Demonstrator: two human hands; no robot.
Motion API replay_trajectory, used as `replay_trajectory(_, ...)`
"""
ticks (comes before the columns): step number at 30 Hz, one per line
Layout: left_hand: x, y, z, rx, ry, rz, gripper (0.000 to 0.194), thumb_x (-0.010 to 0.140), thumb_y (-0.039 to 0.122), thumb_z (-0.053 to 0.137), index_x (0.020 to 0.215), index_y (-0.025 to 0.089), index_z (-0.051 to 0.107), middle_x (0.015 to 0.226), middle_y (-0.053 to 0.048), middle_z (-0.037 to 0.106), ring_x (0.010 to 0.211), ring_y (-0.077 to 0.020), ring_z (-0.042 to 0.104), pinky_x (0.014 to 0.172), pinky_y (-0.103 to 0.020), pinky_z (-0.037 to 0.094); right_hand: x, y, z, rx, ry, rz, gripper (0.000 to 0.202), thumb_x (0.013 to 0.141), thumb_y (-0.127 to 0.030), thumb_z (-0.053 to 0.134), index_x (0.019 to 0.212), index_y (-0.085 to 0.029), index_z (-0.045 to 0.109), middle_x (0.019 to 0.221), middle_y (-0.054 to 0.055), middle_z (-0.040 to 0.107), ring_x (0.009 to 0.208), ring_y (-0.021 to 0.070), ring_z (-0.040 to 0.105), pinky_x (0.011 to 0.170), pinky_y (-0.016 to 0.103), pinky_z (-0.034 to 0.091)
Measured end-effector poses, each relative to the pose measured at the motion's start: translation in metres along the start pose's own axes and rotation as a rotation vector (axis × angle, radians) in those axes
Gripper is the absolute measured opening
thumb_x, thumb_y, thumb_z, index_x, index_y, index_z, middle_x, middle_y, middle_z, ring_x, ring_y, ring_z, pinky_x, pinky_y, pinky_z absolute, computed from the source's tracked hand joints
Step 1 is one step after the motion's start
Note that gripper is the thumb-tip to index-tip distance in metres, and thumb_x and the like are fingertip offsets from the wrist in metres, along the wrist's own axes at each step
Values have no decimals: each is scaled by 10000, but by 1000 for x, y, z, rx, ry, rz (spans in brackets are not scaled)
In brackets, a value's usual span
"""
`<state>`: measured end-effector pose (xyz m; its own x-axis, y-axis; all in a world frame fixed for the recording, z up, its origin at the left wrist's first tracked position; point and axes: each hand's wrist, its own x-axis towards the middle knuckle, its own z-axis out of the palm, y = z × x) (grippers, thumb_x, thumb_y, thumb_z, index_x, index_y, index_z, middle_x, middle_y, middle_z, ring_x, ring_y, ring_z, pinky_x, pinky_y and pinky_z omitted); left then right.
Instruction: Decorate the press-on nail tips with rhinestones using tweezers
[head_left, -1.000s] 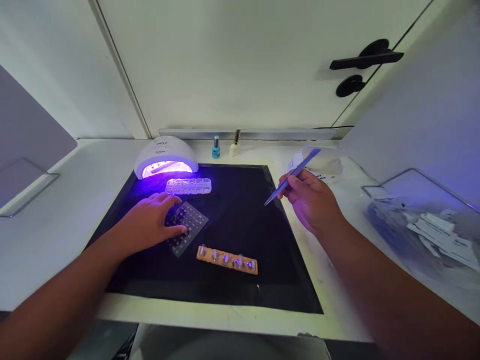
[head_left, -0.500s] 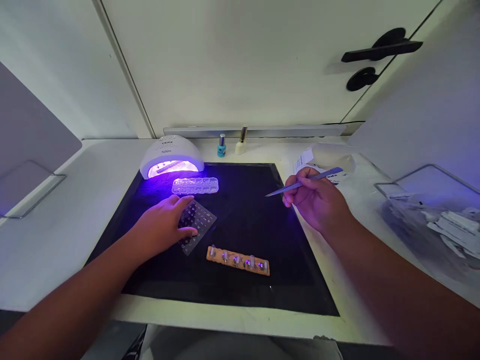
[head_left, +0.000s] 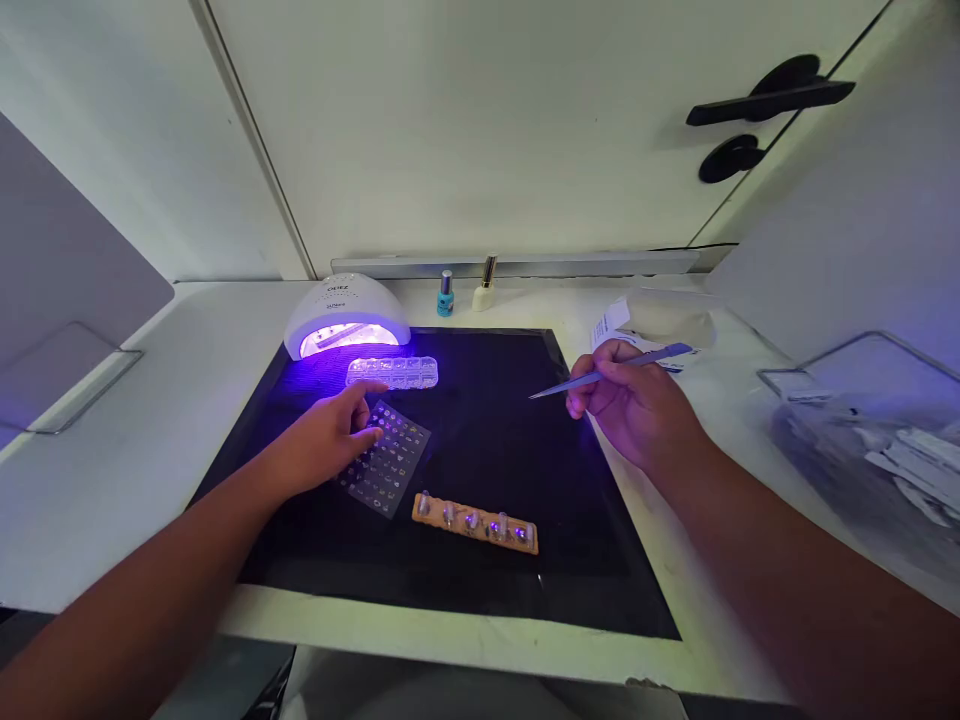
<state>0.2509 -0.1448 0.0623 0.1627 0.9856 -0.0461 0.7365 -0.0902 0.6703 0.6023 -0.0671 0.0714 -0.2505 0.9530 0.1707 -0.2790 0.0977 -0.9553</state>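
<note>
Head camera — the right hand pinches tweezers — the left hand, thumb and forefinger spread, touches the sticker sheet.

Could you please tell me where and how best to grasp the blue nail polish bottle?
I'd pinch the blue nail polish bottle by its silver cap, coming from the front and above: it stands upright, narrowing to the cap, with the cream bottle close on its right.
</note>
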Motion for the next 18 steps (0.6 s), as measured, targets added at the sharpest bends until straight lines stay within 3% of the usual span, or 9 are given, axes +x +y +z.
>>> replay_trajectory(5,1,-4,-4,-145,-43,-11,180,980,303,627,1082,155,643,806,21,593,665,-127,572,638,-279,498,-1,0,0,9,1,3,279,750,-333,822,671,-214,582,683,-22,694,481,129,627,447,258,525)
replay_trajectory(7,2,-6,-5,-181,-44,-9,217,1005,355,632,972,141,647,823,6,622,704,-133,602,672,-291,534,-1,-1,-1,8,2,7,272,751,-333,818,682,-213,584,679,-21,693,480,130,630,448,256,527)
replay_trajectory(18,10,-19,-1,-365,69,50,237,1015,367,642,1026,132,665,911,-20,677,745,-136,650,688,-299,584,0,-2,4,-18,26,-3,295,742,-365,828,703,-219,574,653,-31,708,434,134,616,402,247,500)
